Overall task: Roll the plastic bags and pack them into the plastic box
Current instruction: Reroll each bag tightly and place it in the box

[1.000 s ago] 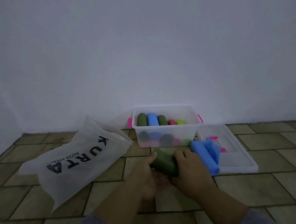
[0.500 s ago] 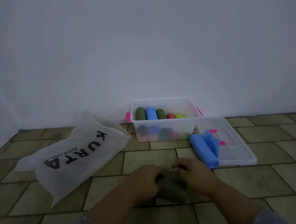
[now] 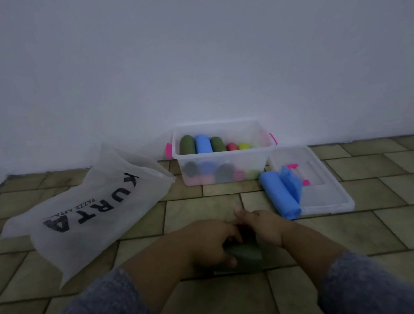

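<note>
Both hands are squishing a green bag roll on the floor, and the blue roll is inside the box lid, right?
Not quite. The head view shows the blue roll lying on the floor against the lid, not inside it. Both hands, left and right, do press the green roll on the floor.

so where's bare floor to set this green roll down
Free: tiles between the white bag and box, down to the hands. Also floor right of the lid. Crowded: between box and lid, where the blue roll lies.
</note>
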